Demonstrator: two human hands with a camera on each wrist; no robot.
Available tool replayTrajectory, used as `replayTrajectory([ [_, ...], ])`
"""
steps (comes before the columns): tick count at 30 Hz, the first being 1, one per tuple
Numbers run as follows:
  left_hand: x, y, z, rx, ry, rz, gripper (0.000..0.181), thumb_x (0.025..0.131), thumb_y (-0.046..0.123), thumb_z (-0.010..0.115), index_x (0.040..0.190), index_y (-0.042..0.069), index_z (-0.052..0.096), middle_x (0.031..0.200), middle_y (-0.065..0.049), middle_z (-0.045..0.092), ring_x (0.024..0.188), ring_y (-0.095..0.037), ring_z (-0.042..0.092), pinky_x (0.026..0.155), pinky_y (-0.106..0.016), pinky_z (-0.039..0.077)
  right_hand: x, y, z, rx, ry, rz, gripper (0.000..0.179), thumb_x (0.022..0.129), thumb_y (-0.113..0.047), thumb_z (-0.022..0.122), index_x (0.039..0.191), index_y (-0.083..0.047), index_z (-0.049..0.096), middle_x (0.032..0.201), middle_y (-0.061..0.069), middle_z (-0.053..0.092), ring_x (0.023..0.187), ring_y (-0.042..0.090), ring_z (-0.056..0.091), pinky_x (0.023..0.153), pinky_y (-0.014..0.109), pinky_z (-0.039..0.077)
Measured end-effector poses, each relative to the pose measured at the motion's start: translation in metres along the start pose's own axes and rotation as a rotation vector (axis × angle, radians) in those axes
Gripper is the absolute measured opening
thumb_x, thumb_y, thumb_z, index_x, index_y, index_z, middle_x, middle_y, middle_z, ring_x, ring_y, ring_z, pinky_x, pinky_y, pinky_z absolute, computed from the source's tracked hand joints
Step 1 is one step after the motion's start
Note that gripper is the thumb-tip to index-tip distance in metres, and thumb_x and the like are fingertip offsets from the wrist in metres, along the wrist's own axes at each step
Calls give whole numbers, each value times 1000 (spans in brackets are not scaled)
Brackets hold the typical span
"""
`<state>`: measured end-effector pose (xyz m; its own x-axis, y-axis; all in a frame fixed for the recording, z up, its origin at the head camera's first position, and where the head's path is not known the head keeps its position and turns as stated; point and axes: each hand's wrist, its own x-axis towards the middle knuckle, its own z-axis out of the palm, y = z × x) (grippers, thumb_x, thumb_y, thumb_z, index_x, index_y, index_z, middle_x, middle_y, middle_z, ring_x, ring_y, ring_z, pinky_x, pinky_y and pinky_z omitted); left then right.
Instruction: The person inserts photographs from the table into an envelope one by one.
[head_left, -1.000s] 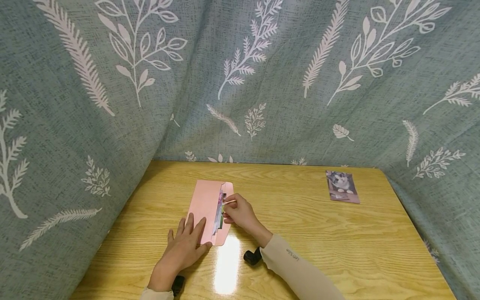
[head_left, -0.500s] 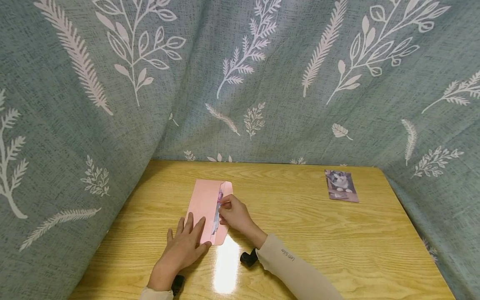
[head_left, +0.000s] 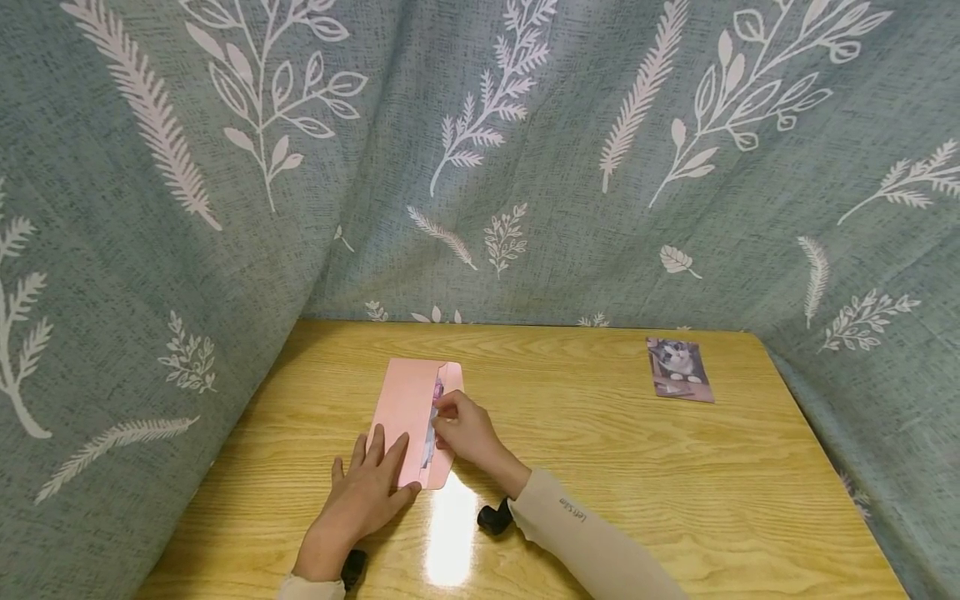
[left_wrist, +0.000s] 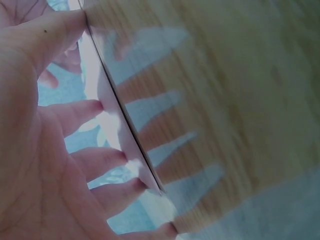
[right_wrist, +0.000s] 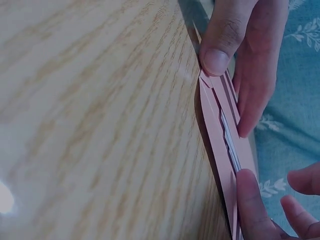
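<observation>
A pink envelope (head_left: 405,392) lies on the table with its flap unfolded to the right. Printed photos (head_left: 429,450) show in its opening, mostly tucked inside. My left hand (head_left: 363,492) rests spread on the envelope's lower left part, its thumb at the bottom corner. At the opening, my right hand (head_left: 468,433) touches the photos' exposed edge with its fingertips. In the right wrist view, one fingertip of the right hand (right_wrist: 252,205) lies against the opening while its other fingers stand apart. Pale photo edges (right_wrist: 229,137) are visible inside the slit.
Farther right on the wooden table (head_left: 600,450) lies a cat photo (head_left: 680,371). A patterned teal cloth (head_left: 480,167) hangs behind and along both sides of the table. Black wrist devices (head_left: 495,518) are worn at both wrists.
A photo that stuck out of the envelope one second ago has slid left into it. My right hand has moved slightly left with it; my left hand has stayed in place.
</observation>
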<state>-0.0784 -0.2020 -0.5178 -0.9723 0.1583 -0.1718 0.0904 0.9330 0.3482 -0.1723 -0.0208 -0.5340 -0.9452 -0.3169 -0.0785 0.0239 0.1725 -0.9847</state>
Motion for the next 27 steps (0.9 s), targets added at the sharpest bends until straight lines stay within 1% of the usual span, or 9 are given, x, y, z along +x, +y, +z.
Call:
replayTrajectory([
  [7,-1,0,0,-8,1,3,78,96,51,63,158,16,33,161,-28,13,146,-51,10,102,-81,9,0,-1,-2,-11,12,2,21,93,-1,67,113,3,62,100,12,66,67,20,68,59,31,59],
  [12,0,-1,1,-7,11,6,77,95,50,64,158,15,34,160,-29,16,146,-51,12,102,-81,10,0,0,-7,15,6,26,19,94,-3,66,112,2,62,92,8,67,64,19,66,57,32,59],
  [16,-1,0,0,-9,11,-2,77,95,50,64,157,15,35,160,-30,17,146,-51,12,102,-81,11,-2,-1,-15,-2,-3,23,18,96,-5,65,113,1,63,90,5,67,65,20,67,57,32,58],
  [21,-3,1,-1,-12,11,-3,77,95,50,64,157,15,35,160,-30,16,146,-52,13,102,-81,10,-6,-3,-32,-54,-5,-13,22,96,-7,66,115,3,64,94,7,67,73,24,69,63,35,59],
  [23,-3,0,-1,-15,12,-2,78,95,50,64,157,15,35,161,-29,16,146,-51,12,102,-81,10,-6,-4,-42,-98,-1,-37,23,96,-9,66,116,4,64,96,8,67,77,26,69,65,34,58],
  [27,-3,0,-1,-25,11,1,77,95,50,64,158,15,34,161,-29,15,146,-51,11,102,-81,9,-8,-3,-65,-152,13,-72,24,98,-10,64,118,4,64,99,9,66,80,30,68,63,32,55],
])
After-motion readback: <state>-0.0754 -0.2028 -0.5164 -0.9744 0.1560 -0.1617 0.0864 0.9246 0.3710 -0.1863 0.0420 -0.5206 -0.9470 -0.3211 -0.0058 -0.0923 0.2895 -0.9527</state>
